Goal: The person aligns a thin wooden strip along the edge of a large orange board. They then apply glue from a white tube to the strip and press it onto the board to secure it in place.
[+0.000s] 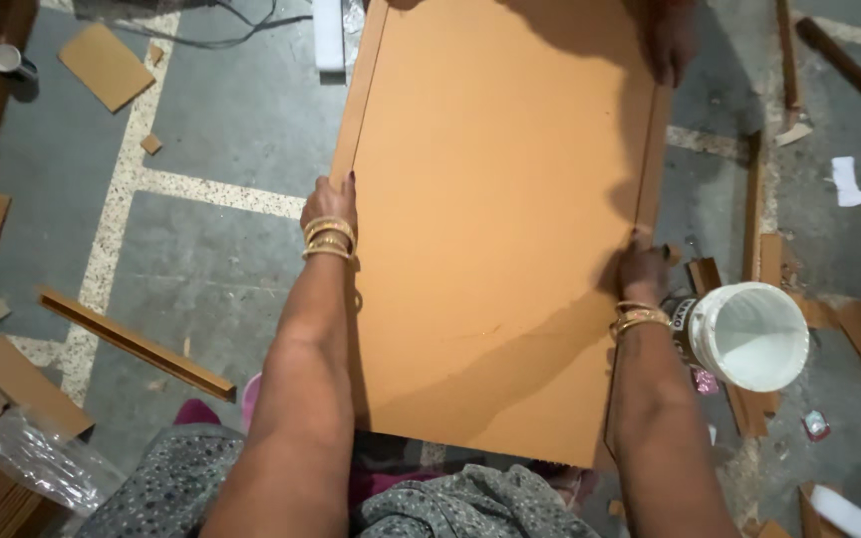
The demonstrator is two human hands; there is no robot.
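A large orange-brown board (490,219) lies flat on the grey floor in front of me, with narrow strips of the same colour along its left and right edges. My left hand (331,204), with gold bangles at the wrist, rests on the left edge strip. Over on the right edge, my right hand (642,271), also bangled, presses its fingers against the strip there. Another person's hand (672,40) touches the board's far right corner.
A white tub of white glue (749,337) stands just right of my right wrist. Wooden strips (137,344) and offcuts (104,65) lie scattered left and right. A cup (10,60) sits far left; plastic wrap (42,458) at lower left.
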